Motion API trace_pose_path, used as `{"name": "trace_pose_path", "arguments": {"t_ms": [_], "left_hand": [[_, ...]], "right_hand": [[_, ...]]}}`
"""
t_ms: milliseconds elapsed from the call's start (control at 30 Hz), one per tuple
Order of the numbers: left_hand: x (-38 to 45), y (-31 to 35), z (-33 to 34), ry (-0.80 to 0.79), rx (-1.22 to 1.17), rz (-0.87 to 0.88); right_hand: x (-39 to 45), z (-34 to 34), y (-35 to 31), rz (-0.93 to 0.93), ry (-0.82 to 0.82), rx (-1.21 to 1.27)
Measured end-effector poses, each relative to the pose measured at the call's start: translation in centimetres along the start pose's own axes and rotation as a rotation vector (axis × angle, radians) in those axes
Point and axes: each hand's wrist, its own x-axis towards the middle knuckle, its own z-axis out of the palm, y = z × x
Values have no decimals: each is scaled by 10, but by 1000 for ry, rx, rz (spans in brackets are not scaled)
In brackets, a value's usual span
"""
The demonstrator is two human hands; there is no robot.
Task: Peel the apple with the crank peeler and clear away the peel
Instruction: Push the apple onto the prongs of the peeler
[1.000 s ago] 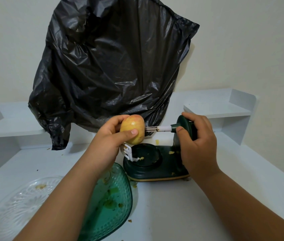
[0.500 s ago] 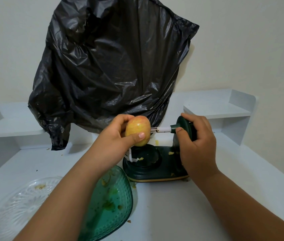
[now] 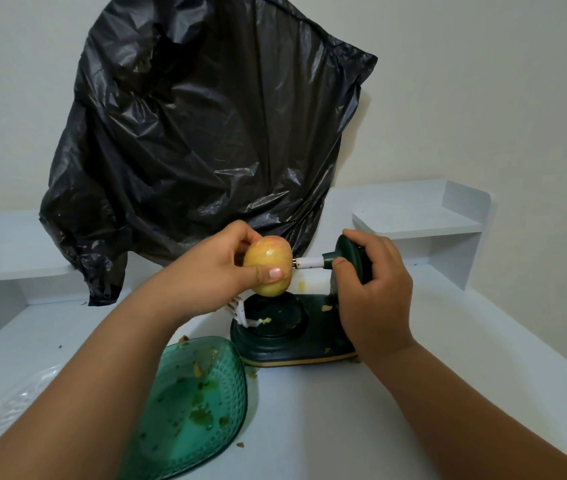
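Over the last second the apple (image 3: 268,266) has slid rightward onto the crank peeler's (image 3: 296,327) fork, whose prongs are now hidden, probably sunk in; mounting looks nearly done. The left hand (image 3: 216,271) grips the apple above the peeler's base, thumb across its front. The right hand (image 3: 372,289) curls round the peeler's upright housing, bracing it.

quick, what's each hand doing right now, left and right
Left hand: grips the apple, thumb across its front, at the peeler's shaft.
Right hand: fingers curled round the upright part of the dark green peeler.
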Motion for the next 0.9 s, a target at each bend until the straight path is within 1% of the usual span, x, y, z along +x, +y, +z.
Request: {"name": "trace_pose_path", "arguments": {"t_ms": [67,200,300,400,533,600,767,833,900], "left_hand": [[1,4,-1,-29,-39,-24],[1,6,0,-93,-221,-109],[4,9,0,-114,-294,-142],[8,12,0,-144,-278,-134],[11,13,2,-140,-94,-52],[11,12,2,-151,-113,-60],[9,11,-2,-204,-261,-163],[5,14,-2,-188,-256,-185],[-4,16,1,-134,-206,-170]], "right_hand": [[0,-1,0,5,5,0],[-1,-2,1,10,-3,1],[-1,0,0,16,-8,1],[-1,0,0,22,-12,6],[0,-1,1,36,-12,13],[-1,-1,1,30,-19,8],[-2,0,0,12,-20,-19],[-2,0,0,3,-21,-31],[-3,-1,-1,0,-35,-36]]}}
